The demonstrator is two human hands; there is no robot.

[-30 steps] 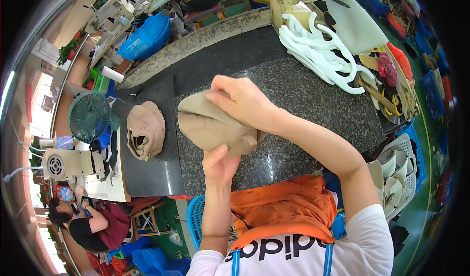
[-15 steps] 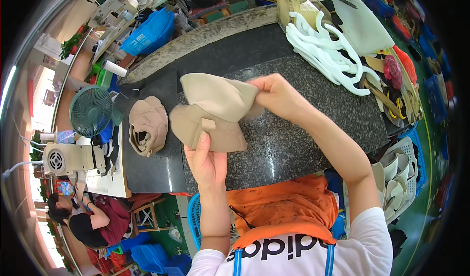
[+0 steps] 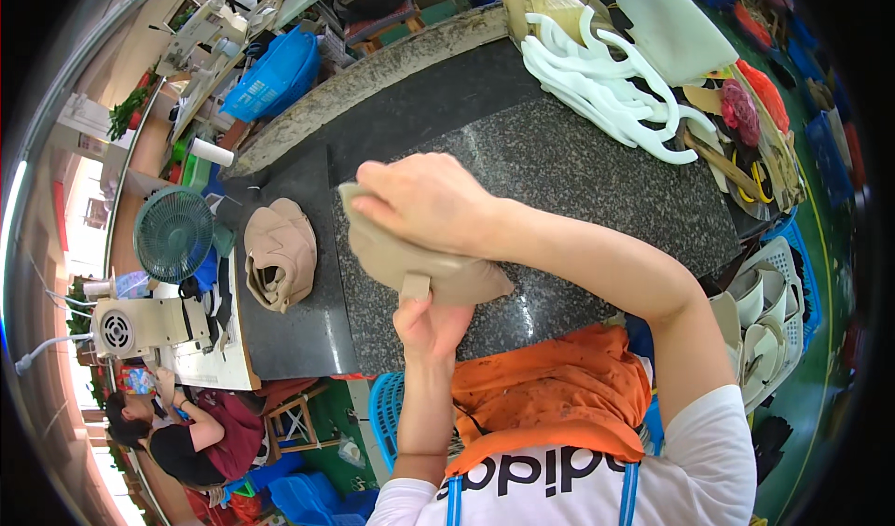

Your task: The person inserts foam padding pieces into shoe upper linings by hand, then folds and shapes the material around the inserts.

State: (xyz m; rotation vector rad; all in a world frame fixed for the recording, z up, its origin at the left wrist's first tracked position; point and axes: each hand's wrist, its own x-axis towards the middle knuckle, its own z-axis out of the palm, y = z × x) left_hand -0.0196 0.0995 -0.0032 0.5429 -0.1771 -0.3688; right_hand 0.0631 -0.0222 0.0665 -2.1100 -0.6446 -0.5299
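A beige shoe upper [image 3: 382,251], soft and leather-like, is held up over the dark stone worktop [image 3: 597,237]. My left hand [image 3: 433,325] is closed on its lower edge, the thumb against a small upright tab [image 3: 416,286]. My right hand [image 3: 424,200] lies across the upper from above, fingers curled over its far left edge and hiding much of it. To the left, a bundle of similar beige uppers [image 3: 280,256], nested together, rests on the smooth dark part of the bench.
White curved strips [image 3: 606,88] are heaped at the far right, beside a white sheet [image 3: 667,32] and yellow-handled scissors [image 3: 750,186]. A basket of pale pieces [image 3: 774,321] stands at right. Orange cloth [image 3: 550,386] lies before me. A co-worker [image 3: 186,428] sits at lower left, near a green fan [image 3: 174,232].
My right hand has swept left from the upper's right corner to its far left edge, and the raised flap is folded down over the lower part. My left hand still holds the near edge.
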